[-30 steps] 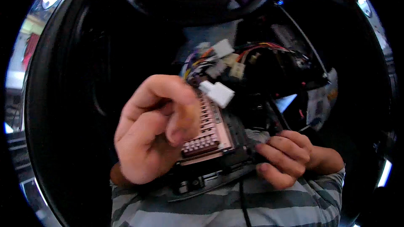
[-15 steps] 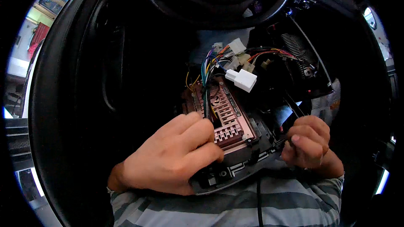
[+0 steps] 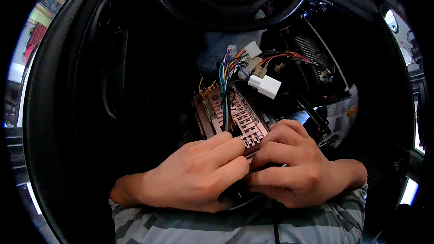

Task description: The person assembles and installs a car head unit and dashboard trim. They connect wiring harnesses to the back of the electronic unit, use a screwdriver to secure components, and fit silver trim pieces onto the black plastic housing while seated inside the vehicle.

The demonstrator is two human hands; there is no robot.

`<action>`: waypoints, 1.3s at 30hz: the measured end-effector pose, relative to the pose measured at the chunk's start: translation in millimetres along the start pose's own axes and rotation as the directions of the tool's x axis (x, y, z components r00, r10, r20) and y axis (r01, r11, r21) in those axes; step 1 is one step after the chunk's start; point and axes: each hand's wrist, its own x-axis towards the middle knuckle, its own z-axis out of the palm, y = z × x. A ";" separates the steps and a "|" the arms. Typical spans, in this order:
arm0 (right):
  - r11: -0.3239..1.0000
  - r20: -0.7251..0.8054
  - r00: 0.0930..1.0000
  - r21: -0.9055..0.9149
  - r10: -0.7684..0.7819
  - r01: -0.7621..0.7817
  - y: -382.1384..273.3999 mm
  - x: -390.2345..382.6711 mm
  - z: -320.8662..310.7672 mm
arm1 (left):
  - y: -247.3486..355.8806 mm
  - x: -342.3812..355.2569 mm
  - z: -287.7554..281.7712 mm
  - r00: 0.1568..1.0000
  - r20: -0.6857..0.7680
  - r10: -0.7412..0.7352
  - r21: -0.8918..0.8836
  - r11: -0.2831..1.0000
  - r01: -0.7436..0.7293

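A car stereo unit (image 3: 242,108) with a pinkish, slotted metal back lies tilted across my lap, its black frame mostly hidden under my hands. From it rises a wire harness (image 3: 224,86) of many colours, ending in several pale plugs. One large white connector (image 3: 266,86) sticks out to the right. My left hand (image 3: 194,171) is closed at the unit's near left corner, its fingers over the lower end of the wires. Beside it, my right hand (image 3: 294,165) bends over the near right corner, fingers curled together; what its fingertips pinch is hidden.
Ahead is the steering wheel (image 3: 230,0). To the right a black trim panel (image 3: 312,58) with a pale edge strip lies next to clear plastic wrap (image 3: 341,117). The dark door panel (image 3: 77,99) runs along the left.
My right hand has moved left from beyond the frame's right side onto the unit's near corner, close to my left hand. The left hand stays at the unit, shifted slightly.
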 end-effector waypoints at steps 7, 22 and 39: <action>0.967 0.205 0.975 0.216 0.087 -0.131 9.6 3.9 -15.0 | 0.1 3.6 1.0 0.999 -0.017 0.030 -0.043 0.999 -0.030; 0.917 0.112 0.976 0.336 0.187 -0.215 13.7 -25.2 1.1 | 0.4 12.0 5.6 0.995 0.072 0.069 -0.113 0.992 -0.060; 0.988 -0.768 0.640 0.123 0.032 0.097 22.9 -5.4 -175.7 | 20.4 2.7 22.8 0.969 -0.227 -0.093 -0.185 0.981 0.051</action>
